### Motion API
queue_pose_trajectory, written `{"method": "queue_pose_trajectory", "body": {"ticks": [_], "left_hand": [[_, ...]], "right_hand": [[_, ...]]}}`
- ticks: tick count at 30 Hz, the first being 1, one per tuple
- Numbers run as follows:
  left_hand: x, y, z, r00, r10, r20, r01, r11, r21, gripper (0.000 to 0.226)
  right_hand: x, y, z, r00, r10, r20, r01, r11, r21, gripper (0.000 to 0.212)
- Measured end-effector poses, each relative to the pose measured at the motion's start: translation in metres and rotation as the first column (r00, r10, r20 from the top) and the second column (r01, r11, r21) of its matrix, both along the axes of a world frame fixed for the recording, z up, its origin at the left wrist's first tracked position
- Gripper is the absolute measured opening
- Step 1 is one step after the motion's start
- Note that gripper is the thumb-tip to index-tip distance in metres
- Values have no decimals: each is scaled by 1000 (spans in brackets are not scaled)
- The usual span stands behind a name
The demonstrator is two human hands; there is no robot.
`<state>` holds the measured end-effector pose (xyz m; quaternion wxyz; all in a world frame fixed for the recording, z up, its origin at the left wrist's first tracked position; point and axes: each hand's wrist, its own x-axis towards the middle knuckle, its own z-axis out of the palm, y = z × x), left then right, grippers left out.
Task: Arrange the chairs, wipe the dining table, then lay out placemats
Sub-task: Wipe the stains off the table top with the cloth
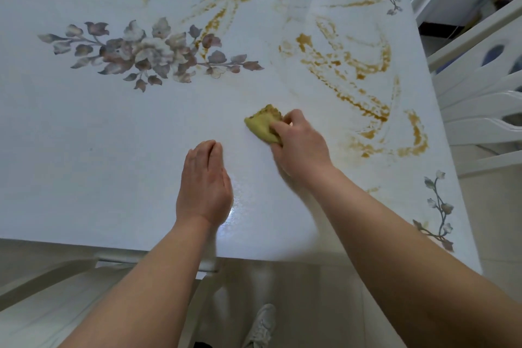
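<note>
Dining table (84,150), white and floral, with brown streaks (364,106) across upper right of frame. Left hand (204,181) flat at lower centre, fingers together. Right hand (302,144) clutching yellow cloth (262,126) mid-frame; best pressed firmly, swept in overlapping strokes toward streaks

Right hand (299,144) presses yellow cloth (262,124) on stained table (113,135).
</note>
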<state>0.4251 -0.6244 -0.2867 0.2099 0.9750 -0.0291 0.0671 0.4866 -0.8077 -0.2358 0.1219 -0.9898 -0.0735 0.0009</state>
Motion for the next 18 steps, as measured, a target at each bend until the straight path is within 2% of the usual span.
{"method": "queue_pose_trajectory", "body": {"ticks": [2,5,6,8,10,12,14,15,16,18], "left_hand": [[0,0,0,1000,1,-1,-1,1000,-2,42],[0,0,1,1000,5,-8,-5,1000,4,42],[0,0,0,1000,5,-11,-5,1000,8,42],[1,0,0,1000,4,-14,-3,1000,9,42],[0,0,1,1000,1,-18,-1,1000,5,42],[1,0,1,1000,2,-20,-2,1000,1,42],[0,0,1,1000,1,-22,-1,1000,2,43],[1,0,1,1000,1,-21,-1,1000,4,44],[1,0,1,1000,0,-19,0,1000,4,44],[0,0,1,1000,0,-19,0,1000,4,43]], "right_hand": [[-3,1,-14,996,80,28,-79,997,-15,40],[-1,0,-21,976,191,-102,-172,969,175,61],[0,1,-23,971,206,-125,-171,954,247,61],[-1,4,-22,977,203,-67,-174,938,301,56],[-3,5,-27,978,190,86,-204,958,204,48],[-1,2,-34,975,128,182,-155,978,141,38],[1,-3,-38,984,19,176,-51,982,181,38],[3,-6,-37,984,18,179,-50,984,173,41],[3,-8,-37,982,65,178,-91,985,144,44],[1,-8,-35,975,209,81,-215,974,76,47]]}}
